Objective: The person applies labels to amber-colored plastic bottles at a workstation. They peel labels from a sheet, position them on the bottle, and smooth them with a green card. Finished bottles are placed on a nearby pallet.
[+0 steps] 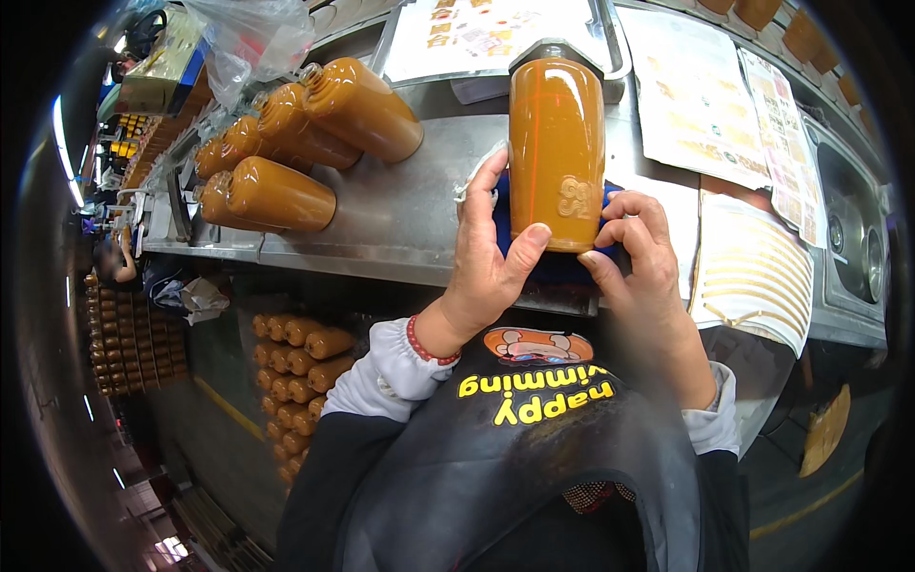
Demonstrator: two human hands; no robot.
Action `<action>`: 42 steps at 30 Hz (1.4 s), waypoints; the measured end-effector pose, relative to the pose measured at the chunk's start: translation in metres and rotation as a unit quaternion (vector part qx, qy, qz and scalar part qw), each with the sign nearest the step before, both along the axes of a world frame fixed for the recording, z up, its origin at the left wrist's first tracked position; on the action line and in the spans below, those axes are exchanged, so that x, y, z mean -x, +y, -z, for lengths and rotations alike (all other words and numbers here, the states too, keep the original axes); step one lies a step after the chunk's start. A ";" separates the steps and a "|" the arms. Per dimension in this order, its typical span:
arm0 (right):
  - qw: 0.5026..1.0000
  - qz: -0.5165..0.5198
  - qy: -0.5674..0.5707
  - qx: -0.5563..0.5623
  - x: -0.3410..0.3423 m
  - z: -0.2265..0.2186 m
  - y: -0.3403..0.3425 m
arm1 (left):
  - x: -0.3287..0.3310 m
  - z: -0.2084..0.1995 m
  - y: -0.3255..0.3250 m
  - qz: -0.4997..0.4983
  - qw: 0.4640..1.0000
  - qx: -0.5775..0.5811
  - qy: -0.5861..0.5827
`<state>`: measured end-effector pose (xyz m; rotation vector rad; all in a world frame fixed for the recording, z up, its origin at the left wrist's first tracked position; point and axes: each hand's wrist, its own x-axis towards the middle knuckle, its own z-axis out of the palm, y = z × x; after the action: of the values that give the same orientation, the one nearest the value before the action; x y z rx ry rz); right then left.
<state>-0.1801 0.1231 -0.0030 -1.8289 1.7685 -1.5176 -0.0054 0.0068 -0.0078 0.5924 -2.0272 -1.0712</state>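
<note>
A large amber-brown bottle [558, 133] lies on a blue support [613, 253], its far end meeting a dark angular metal piece [555, 50]. Raised lettering marks the near part of its side, and a thin red line of light runs along it. My left hand [483, 253] is closed along the left side, thumb on the near end. White material [479, 172] covers part of its fingers. At the near right corner, my right hand [648, 250] has curled fingers and thumb against the bottle.
Several similar bottles [367, 110] lie on the steel bench [438, 191] at left. Printed sheets [686, 95] and a white stack of curved strips [753, 272] are at right, beside a sink [851, 214]. Below the bench, more bottles [297, 362] are stacked; a clear plastic bag [253, 43] is far left.
</note>
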 end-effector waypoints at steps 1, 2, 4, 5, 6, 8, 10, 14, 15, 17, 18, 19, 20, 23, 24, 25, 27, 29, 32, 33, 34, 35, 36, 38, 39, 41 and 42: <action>1.000 0.001 0.004 -0.001 0.000 0.000 0.000 | -0.003 0.003 0.002 -0.013 0.999 -0.002 0.029; 1.000 0.001 0.009 -0.001 0.000 -0.001 0.001 | -0.009 0.008 0.005 -0.026 0.998 -0.003 0.058; 1.000 0.003 0.010 -0.001 0.001 -0.001 0.001 | -0.024 0.013 0.008 -0.063 0.987 0.141 0.050; 1.000 0.003 0.007 -0.001 0.002 -0.001 0.001 | -0.030 0.011 0.015 -0.064 0.974 0.219 -0.017; 1.000 0.000 0.004 -0.002 0.001 -0.001 0.001 | -0.037 0.009 0.024 -0.068 0.950 0.293 -0.085; 1.000 0.000 0.001 -0.004 0.000 -0.001 0.001 | -0.032 0.015 0.032 -0.069 0.913 0.392 -0.090; 1.000 -0.001 0.002 -0.003 0.000 -0.002 0.001 | -0.029 0.016 0.027 -0.072 0.876 0.465 -0.100; 1.000 0.004 0.004 -0.003 -0.001 0.000 0.001 | -0.013 0.005 0.021 -0.041 0.858 0.504 -0.090; 1.000 0.007 0.006 -0.003 -0.001 0.000 0.001 | -0.008 0.004 0.021 -0.032 0.862 0.498 -0.086; 1.000 -0.001 0.002 -0.010 -0.001 -0.002 0.001 | -0.009 0.006 0.020 -0.019 0.887 0.455 -0.074; 1.000 -0.004 0.000 -0.013 0.000 -0.003 0.001 | -0.017 0.006 0.014 0.015 0.902 0.427 -0.056; 1.000 -0.002 0.000 -0.013 0.000 -0.003 0.001 | -0.029 0.008 0.011 -0.005 0.929 0.366 -0.059; 1.000 0.000 0.000 -0.013 0.001 -0.002 0.002 | -0.041 0.012 0.014 -0.024 0.951 0.302 -0.061; 1.000 0.000 0.001 -0.009 -0.001 0.001 0.000 | -0.055 0.042 0.030 -0.053 0.967 0.239 -0.072; 1.000 0.005 0.008 -0.008 0.002 0.000 0.001 | -0.051 0.042 0.029 -0.052 0.961 0.260 -0.075; 1.000 0.001 -0.007 -0.002 0.002 0.001 0.002 | -0.049 0.040 0.026 -0.049 0.955 0.282 -0.078; 1.000 -0.007 -0.021 -0.014 0.001 0.005 0.003 | -0.047 0.026 0.018 -0.026 0.938 0.333 -0.093; 1.000 -0.009 0.000 0.001 0.001 0.003 0.002 | -0.048 0.018 0.007 -0.008 0.917 0.386 -0.101; 1.000 -0.011 0.000 0.024 0.002 0.001 0.000 | -0.046 0.007 -0.002 0.009 0.895 0.433 -0.109; 1.000 -0.011 0.003 0.025 0.002 0.001 0.000 | -0.042 0.001 -0.007 0.029 0.881 0.460 -0.104; 1.000 -0.015 -0.001 0.023 0.003 0.000 0.002 | -0.037 -0.005 -0.011 0.049 0.867 0.487 -0.100; 1.000 -0.020 -0.005 0.021 0.005 -0.002 0.005 | -0.030 -0.009 -0.014 0.066 0.851 0.512 -0.095; 0.999 -0.031 -0.011 0.020 0.008 -0.006 0.005 | -0.025 -0.012 -0.015 0.076 0.842 0.526 -0.095; 0.999 -0.045 0.003 0.004 0.029 -0.023 0.015 | -0.017 -0.015 -0.018 0.095 0.822 0.552 -0.098; 1.000 -0.004 0.030 0.006 0.049 -0.025 0.021 | -0.012 -0.017 -0.020 0.099 0.810 0.570 -0.098; 0.990 0.127 0.050 -0.020 0.110 -0.035 0.036 | -0.007 -0.024 -0.016 0.105 0.812 0.566 -0.101; 0.962 0.212 0.169 -0.023 0.151 -0.037 0.046 | -0.004 -0.026 -0.015 0.109 0.813 0.564 -0.100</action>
<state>-0.3311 0.1689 0.0340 -1.8575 2.4658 -1.3259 -0.0013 -0.0082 0.0187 -0.1823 -2.4885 0.2333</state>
